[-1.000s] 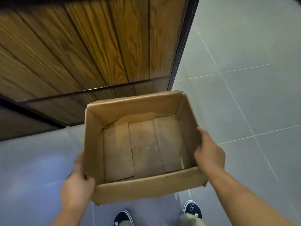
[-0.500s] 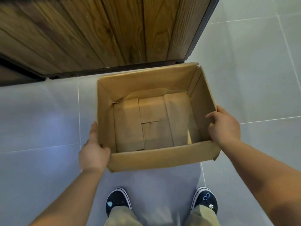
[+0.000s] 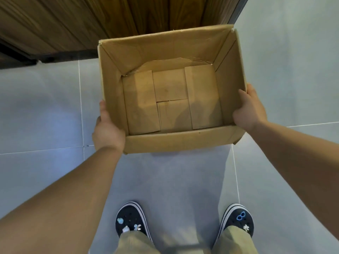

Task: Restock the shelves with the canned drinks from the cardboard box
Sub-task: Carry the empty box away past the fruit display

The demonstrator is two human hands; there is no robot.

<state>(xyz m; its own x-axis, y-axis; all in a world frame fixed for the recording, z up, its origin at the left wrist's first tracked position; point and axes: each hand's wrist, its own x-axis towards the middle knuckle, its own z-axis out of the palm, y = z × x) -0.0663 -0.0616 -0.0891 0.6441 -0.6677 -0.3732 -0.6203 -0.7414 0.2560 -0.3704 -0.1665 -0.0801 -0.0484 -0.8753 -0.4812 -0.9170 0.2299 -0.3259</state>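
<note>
wood panel (image 3: 73,24): dark brown grained boards across the top left and top middle, with a black strip along the lower edge where they meet the floor.
floor (image 3: 36,107): pale grey tiles with thin white joints, filling the rest of the view.
left arm: bare, coming in from the lower left corner and reaching up to the box.
left hand (image 3: 108,129): holds the box at its near left corner. the palm is against the outside of the left wall and the thumb lies straight up along that wall. the fingers are hidden under or behind the box, so their curl cannot be seen.
box (image 3: 179,142): brown cardboard, open at the top, in the middle of the view between the two hands. its far wall overlaps the foot of the wood panel. the inside shows only the folded bottom flaps. whether it touches the floor cannot be told.
right hand (image 3: 249,110): grips the right wall near the near corner, thumb over the rim on the inside, fingers on the outside.
right arm: bare, coming in from the right edge.
shoes (image 3: 130,220): a black pair with white soles and small charms, on the floor below the box and well apart from each other.
trousers (image 3: 135,242): khaki cuffs over both shoes at the bottom edge.
</note>
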